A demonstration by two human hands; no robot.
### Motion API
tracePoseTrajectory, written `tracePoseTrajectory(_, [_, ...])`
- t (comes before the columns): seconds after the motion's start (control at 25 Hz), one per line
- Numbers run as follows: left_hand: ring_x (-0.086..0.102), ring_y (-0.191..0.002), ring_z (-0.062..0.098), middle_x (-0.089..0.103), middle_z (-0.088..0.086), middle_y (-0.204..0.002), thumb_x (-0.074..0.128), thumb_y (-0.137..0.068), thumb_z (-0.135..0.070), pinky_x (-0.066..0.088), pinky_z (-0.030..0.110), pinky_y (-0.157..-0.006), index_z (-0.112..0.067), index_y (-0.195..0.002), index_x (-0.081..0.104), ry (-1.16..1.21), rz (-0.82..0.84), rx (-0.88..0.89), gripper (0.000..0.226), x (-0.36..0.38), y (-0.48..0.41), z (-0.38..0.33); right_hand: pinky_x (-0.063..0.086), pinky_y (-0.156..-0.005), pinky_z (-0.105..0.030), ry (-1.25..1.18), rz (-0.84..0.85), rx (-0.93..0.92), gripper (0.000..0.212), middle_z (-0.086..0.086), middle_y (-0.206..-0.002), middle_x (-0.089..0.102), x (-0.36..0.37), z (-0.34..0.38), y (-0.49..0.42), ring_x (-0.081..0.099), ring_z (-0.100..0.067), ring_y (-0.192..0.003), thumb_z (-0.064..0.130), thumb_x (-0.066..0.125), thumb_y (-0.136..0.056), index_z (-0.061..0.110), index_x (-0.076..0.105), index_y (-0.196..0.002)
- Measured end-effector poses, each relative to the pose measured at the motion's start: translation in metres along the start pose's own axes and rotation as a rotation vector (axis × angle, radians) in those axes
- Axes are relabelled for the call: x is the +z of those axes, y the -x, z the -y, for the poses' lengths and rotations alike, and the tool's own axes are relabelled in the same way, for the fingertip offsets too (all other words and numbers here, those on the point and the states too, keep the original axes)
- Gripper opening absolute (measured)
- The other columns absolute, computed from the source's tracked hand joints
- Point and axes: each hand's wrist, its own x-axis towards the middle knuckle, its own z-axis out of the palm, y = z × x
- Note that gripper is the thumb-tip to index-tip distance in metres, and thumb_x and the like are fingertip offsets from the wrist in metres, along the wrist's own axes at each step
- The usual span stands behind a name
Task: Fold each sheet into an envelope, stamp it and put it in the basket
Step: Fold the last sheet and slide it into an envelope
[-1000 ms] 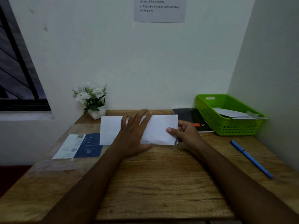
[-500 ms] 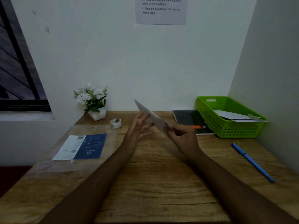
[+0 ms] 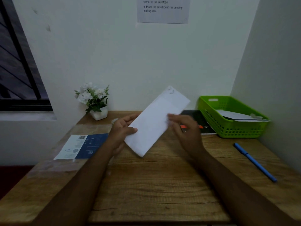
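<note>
Folding looks done. Left hand fingers pinch the envelope above the table's middle; right hand is too blurry to tell. It has yet to go in the basket at the far right corner.

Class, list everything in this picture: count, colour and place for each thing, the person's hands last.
folded white paper envelope: one, white, held tilted above the desk
green plastic basket: one, green, desk's back right
white papers: number unclear, white, inside the basket
black notebook: one, black with orange label, left of basket
blue pen: one, blue, desk's right side
potted white flowers: one, white and green, desk's back left
blue-and-white leaflet: one, blue and white, desk's left side
printed wall notice: one, pale grey, wall above
wooden desk: one, brown, foreground
left hand: one, grips envelope's lower left
right hand: one, blurred at envelope's right edge, grip unclear
</note>
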Motion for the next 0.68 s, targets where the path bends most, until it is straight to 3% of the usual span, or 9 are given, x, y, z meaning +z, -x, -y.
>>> tracePoseTrajectory(0.08, [0.068, -0.091, 0.015, 0.071, 0.003, -0.109, 0.06, -0.069, 0.01, 0.055, 0.026, -0.065, -0.009, -0.118, 0.061, -0.032, 0.119, -0.051, 0.053, -0.01, 0.001, -0.005, 0.048, -0.096, -0.035, 0.004, -0.176, 0.163, 0.026, 0.001, -0.115, 0.067, -0.016, -0.02, -0.01, 0.059, -0.013, -0.109, 0.025, 0.059, -0.088, 0.017, 0.068, -0.111])
tracePoseTrajectory(0.12, [0.068, -0.089, 0.015, 0.071, 0.002, -0.107, 0.061, -0.065, 0.005, 0.055, 0.026, -0.065, -0.011, -0.115, 0.062, -0.068, 0.166, -0.085, 0.053, -0.015, 0.002, -0.005, 0.048, -0.096, -0.036, -0.015, -0.178, 0.276, 0.027, 0.0, -0.118, 0.065, -0.025, -0.029, -0.013, 0.058, -0.015, -0.111, 0.024, 0.06, -0.09, 0.018, 0.065, -0.116])
tracePoseTrajectory(0.2, [0.068, -0.088, 0.015, 0.072, 0.001, -0.105, 0.06, -0.062, 0.0, 0.055, 0.025, -0.065, -0.015, -0.111, 0.065, -0.163, 0.227, -0.156, 0.051, -0.022, 0.002, -0.002, 0.051, -0.091, -0.035, -0.068, -0.05, 0.489, 0.03, -0.003, -0.121, 0.064, -0.041, -0.039, -0.014, 0.059, -0.016, -0.108, 0.022, 0.06, -0.093, 0.017, 0.061, -0.122])
tracePoseTrajectory(0.32, [0.068, -0.093, 0.016, 0.072, -0.001, -0.107, 0.062, -0.064, -0.004, 0.054, 0.024, -0.067, -0.018, -0.109, 0.068, -0.3, 0.261, -0.211, 0.047, -0.027, 0.002, 0.002, 0.053, -0.066, -0.03, -0.076, 0.219, 0.677, 0.02, -0.009, -0.101, 0.07, -0.057, -0.04, -0.014, 0.064, -0.016, -0.08, 0.019, 0.063, -0.091, 0.016, 0.068, -0.111])
tracePoseTrajectory(0.48, [0.067, -0.083, 0.005, 0.074, -0.01, -0.091, 0.071, -0.076, -0.003, 0.05, 0.014, -0.062, -0.02, -0.101, 0.071, -0.506, 0.219, -0.132, 0.03, -0.028, 0.001, 0.005, 0.042, -0.058, -0.034, -0.135, 0.33, 0.699, 0.014, -0.021, -0.087, 0.069, -0.068, -0.037, -0.014, 0.057, -0.027, -0.07, 0.021, 0.066, -0.089, 0.009, 0.073, -0.091])
tracePoseTrajectory(0.56, [0.065, -0.078, -0.004, 0.071, -0.015, -0.083, 0.072, -0.078, -0.004, 0.046, 0.008, -0.059, -0.023, -0.097, 0.072, -0.629, 0.158, -0.086, 0.027, -0.025, -0.001, 0.009, 0.034, -0.052, -0.028, -0.134, 0.374, 0.681, 0.019, -0.02, -0.074, 0.061, -0.076, -0.035, -0.014, 0.051, -0.02, -0.058, 0.02, 0.063, -0.091, 0.005, 0.07, -0.081])
tracePoseTrajectory(0.68, [0.063, -0.079, -0.008, 0.069, -0.021, -0.081, 0.077, -0.074, -0.008, 0.046, 0.006, -0.065, -0.026, -0.091, 0.071, -0.742, 0.17, 0.023, 0.026, -0.02, 0.0, 0.014, 0.037, -0.053, -0.024, 0.089, 0.635, 0.626, 0.028, -0.012, -0.065, 0.056, -0.09, -0.037, -0.015, 0.049, -0.013, -0.055, 0.025, 0.066, -0.089, 0.002, 0.069, -0.073])
